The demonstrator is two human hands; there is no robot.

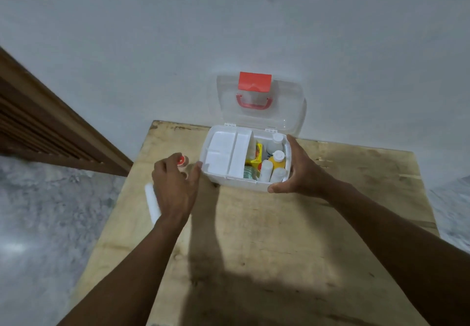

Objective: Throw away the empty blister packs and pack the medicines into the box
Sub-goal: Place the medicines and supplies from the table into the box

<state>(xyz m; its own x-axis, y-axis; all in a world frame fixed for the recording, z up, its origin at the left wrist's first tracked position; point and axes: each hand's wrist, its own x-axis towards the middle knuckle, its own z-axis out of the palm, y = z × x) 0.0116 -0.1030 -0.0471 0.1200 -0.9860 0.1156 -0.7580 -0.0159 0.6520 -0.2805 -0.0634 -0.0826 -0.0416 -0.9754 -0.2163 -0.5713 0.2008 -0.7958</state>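
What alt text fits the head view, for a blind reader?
Two bare hands flank an open white medicine box on a wooden table: the right hand lies open against its right side, the left hand is at its left corner, over a small red-and-white item. Bottles and packets fill the box's right part; its clear lid stands open.
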